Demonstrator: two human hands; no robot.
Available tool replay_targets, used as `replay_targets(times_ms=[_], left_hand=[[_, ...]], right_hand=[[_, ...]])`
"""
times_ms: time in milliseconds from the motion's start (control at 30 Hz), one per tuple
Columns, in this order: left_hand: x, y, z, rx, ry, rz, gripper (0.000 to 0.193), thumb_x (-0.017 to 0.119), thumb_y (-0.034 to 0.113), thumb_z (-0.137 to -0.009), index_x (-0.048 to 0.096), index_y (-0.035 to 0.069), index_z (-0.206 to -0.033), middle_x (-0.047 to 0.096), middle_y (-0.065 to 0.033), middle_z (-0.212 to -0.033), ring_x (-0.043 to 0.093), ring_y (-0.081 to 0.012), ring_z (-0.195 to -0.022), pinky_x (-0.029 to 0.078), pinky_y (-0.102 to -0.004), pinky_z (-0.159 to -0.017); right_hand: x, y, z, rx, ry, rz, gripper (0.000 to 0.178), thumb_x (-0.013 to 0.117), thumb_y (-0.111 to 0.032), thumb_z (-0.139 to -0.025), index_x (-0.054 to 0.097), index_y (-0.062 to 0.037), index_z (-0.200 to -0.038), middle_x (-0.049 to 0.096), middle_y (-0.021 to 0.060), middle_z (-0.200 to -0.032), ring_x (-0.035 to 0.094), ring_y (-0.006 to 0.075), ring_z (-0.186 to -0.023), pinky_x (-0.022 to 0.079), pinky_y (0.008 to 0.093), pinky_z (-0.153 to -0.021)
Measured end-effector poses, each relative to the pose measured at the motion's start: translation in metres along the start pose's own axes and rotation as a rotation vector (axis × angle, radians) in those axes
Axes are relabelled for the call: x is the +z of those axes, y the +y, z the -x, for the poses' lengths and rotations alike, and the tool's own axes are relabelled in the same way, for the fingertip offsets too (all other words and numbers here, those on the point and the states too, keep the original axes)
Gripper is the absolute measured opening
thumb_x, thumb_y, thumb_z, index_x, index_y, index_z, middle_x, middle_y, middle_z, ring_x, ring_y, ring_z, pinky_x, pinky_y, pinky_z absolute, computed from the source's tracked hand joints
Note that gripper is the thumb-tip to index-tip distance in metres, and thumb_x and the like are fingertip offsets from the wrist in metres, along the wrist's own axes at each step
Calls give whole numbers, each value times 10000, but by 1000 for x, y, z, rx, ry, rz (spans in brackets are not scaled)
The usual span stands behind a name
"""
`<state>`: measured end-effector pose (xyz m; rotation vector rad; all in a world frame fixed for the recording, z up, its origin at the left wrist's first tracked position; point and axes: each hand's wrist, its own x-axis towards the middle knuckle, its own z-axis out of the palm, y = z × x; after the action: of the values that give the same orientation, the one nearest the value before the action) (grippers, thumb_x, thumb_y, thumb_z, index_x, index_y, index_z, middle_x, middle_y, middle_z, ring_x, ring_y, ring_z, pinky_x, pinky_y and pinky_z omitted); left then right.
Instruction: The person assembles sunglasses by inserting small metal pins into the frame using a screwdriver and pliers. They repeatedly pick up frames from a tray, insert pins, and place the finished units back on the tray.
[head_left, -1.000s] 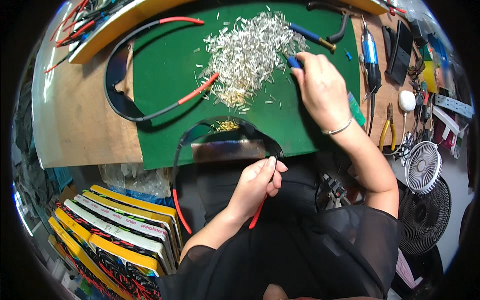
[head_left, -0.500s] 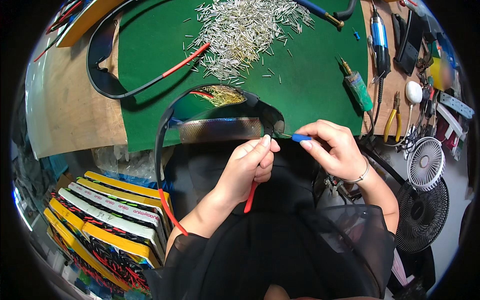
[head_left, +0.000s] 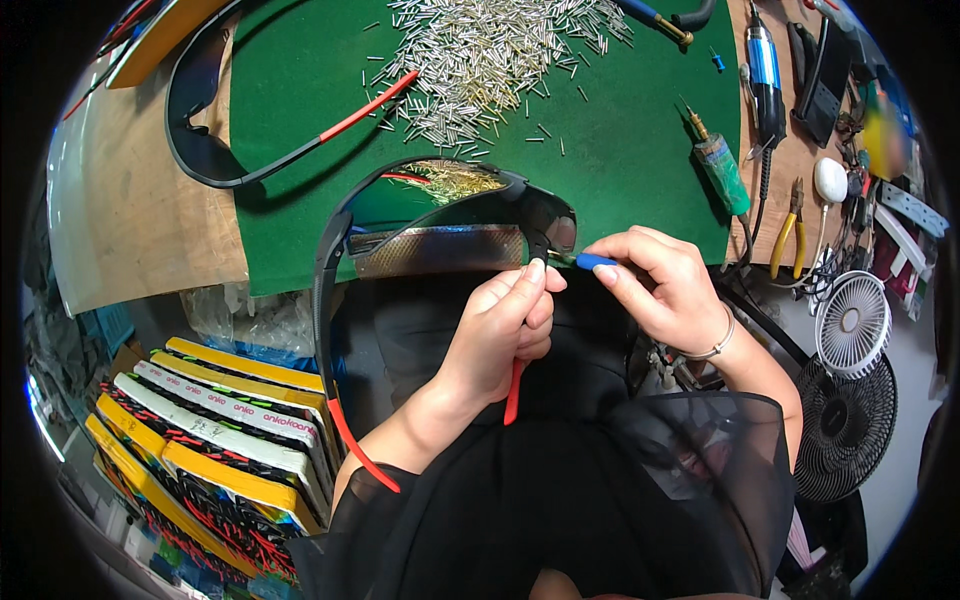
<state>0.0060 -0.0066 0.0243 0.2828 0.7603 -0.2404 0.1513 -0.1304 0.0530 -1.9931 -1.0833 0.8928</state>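
Note:
My left hand (head_left: pixel 500 335) pinches one temple arm of a pair of dark wraparound sunglasses (head_left: pixel 480 212) close to its hinge. The red end of that arm sticks out below the fist, while the other red-tipped arm hangs down by my left forearm. In my right hand (head_left: pixel 668 295), thumb and fingers grip a small screwdriver with a blue handle (head_left: pixel 597 262). Its thin shaft points left at the hinge; whether the tip touches a screw is too small to tell. Small metal pins (head_left: pixel 490 65) lie heaped on the green mat (head_left: pixel 640 150) beyond.
Another pair of sunglasses (head_left: pixel 207 150) lies at the far left of the bench. To the right are a green-handled tool with a pointed tip (head_left: pixel 722 172), yellow pliers (head_left: pixel 785 240) and a white fan (head_left: pixel 850 325). Stacked yellow-edged trays (head_left: pixel 245 365) stand at lower left.
The screwdriver has moved slightly left and up, its tip nearer the hinge. The held sunglasses have tilted a little, and the hanging red arm end sits lower.

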Motion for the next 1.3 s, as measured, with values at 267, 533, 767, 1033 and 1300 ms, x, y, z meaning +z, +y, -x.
replay_targets(times_ms=[267,533,767,1033,1300], left_hand=[[-1,-2,-3,36,-21,-55,249,358,260,-967,488,64,-887,336,54,-550,258,-28,-426,222,-174,-402],[-4,-2,-7,-2,-73,-10,278,363,290,-962,452,79,-804,284,73,-523,230,-28,-422,207,-184,-400],[-11,2,-9,-75,-130,-33,283,391,323,-943,438,97,-780,267,76,-526,223,-40,-431,193,-202,-407],[-12,4,-10,-123,-172,25,324,428,373,-934,468,101,-762,258,70,-540,234,-32,-455,188,-189,-411],[-7,4,-7,-112,-89,1,328,419,365,-935,450,105,-737,255,70,-536,227,-38,-450,182,-198,-413]], right_hand=[[0,-20,-3,-70,96,236,103,620,-57,-738,591,-33,-834,512,74,-667,549,200,-557,443,280,-488],[0,-42,-14,-254,-38,720,117,583,-96,-694,473,-70,-726,450,48,-669,547,150,-507,459,265,-440],[-3,-50,-19,-180,-128,677,142,580,-88,-691,492,-51,-796,455,52,-673,556,164,-515,459,279,-430],[-4,-49,-20,-57,-170,568,166,601,-131,-766,554,-5,-865,499,77,-619,555,230,-510,462,302,-453],[0,-52,-19,171,-162,450,212,549,-193,-848,510,-19,-734,556,144,-587,582,304,-573,466,373,-497]])
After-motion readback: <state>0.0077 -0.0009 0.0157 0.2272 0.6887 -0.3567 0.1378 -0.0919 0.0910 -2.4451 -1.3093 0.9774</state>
